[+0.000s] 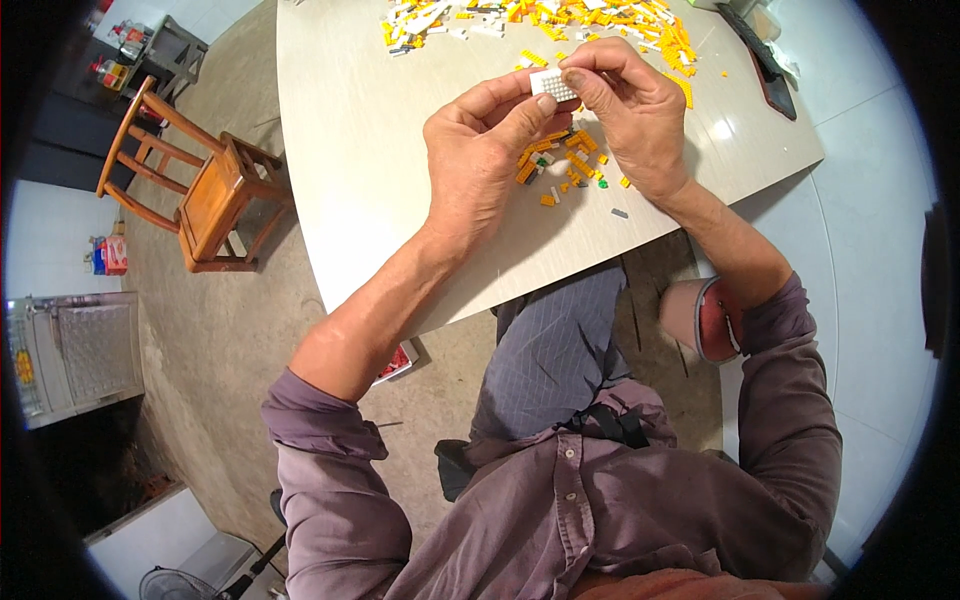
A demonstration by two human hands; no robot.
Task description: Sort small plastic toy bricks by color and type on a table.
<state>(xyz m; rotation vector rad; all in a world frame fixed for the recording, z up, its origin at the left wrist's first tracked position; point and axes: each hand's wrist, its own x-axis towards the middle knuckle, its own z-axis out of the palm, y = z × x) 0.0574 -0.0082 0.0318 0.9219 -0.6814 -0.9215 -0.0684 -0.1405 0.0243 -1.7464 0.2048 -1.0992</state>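
A small white studded building-brick plate (553,85) is held up above the table between both hands. My left hand (484,142) grips its left and lower edge between thumb and fingers. At its upper right corner, the thumb and forefinger of my right hand (634,112) pinch it; whether a smaller piece is also between those fingertips cannot be seen. Beneath the hands lies a small group of loose yellow, white, grey and green bricks (580,159), partly hidden by my left hand. A grey brick (619,214) lies apart, nearer the table edge.
A large spread of yellow and white bricks (525,10) covers the table's (360,150) far side. Dark flat objects (776,90) lie at its right end. A wooden chair (214,187) stands at the left, a bin (697,319) below the table at right, and a box with red contents (397,364) on the floor.
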